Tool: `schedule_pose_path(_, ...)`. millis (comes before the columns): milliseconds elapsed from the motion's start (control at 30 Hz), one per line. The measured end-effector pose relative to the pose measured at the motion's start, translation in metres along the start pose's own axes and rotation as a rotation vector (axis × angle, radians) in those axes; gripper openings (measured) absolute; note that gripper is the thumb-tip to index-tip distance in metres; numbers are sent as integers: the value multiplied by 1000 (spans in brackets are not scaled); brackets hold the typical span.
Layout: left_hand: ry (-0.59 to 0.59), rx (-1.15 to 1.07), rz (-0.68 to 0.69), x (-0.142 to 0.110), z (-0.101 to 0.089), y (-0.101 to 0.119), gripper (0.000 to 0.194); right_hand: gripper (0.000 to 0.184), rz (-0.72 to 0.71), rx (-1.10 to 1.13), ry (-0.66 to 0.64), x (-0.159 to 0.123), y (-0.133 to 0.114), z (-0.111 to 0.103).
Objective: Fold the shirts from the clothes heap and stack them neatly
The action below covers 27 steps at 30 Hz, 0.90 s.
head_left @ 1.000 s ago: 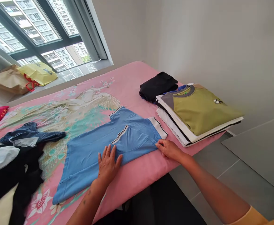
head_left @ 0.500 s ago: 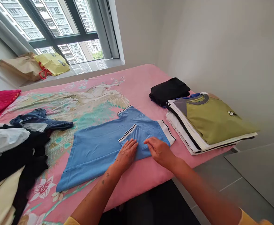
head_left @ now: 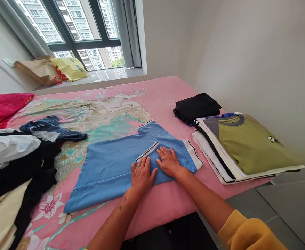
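A blue shirt [head_left: 110, 163] with white and black striped trim lies spread on the bed, its near side folded over and one sleeve turned back across the body. My left hand [head_left: 142, 174] rests flat on the folded part, just below the striped sleeve cuff [head_left: 147, 151], fingers spread. Beside it, to the right, my right hand [head_left: 168, 161] presses flat on the same fabric, its fingers stretched out near the cuff's upper end. Neither hand grips the cloth. Under the palms the fabric is hidden.
On the right a folded stack topped by an olive shirt [head_left: 248, 142] sits beside folded black clothing [head_left: 197, 108]. Loose clothes lie at left, among them jeans [head_left: 50, 128] and a white garment [head_left: 8, 147]. A pink bedspread [head_left: 165, 90] covers the bed. Bags [head_left: 70, 68] stand by the window.
My right hand has gone from pinched fingers at the shirt to lying flat and open on it. My left hand's fingers have spread. The view has shifted slightly.
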<state>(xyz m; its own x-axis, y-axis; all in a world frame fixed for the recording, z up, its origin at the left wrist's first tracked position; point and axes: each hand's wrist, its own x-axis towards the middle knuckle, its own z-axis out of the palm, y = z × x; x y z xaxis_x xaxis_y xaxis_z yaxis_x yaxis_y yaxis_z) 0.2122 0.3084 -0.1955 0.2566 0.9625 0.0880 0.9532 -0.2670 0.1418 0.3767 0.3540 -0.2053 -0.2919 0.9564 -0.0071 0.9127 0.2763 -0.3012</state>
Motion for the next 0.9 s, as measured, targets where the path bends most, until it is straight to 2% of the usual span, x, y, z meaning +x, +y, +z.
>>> schedule_pose_path(133, -50, -13, -4, 1, 3, -9, 66, 58, -63, -11, -19, 3, -8, 5)
schedule_pose_path(233, -80, -51, 9, -1, 6, -15, 68, 59, -33, -40, -42, 4, -11, 10)
schedule_pose_path(333, -84, -94, 25, 1, -1, -24, 60, 58, 16, -49, -49, 6, -18, 3)
schedule_pose_path(433, -74, -117, -2, 6, -11, -46, 52, 58, 54, -57, -60, 14, -29, -11)
schedule_pose_path(533, -63, -87, -109, 16, -22, -83, 49, 57, 11, -91, -61, 27, -33, -18)
schedule_pose_path(700, -53, -22, -287, 38, -34, -168, 48, 52, -73, -114, -41, 61, -16, -15)
schedule_pose_path(800, -57, 4, -361, 49, -33, -218, 50, 52, -79, -129, -46, 81, -8, -13)
schedule_pose_path(900, -88, 28, -381, 56, -26, -254, 57, 56, -138, -124, -100, 102, -7, -10)
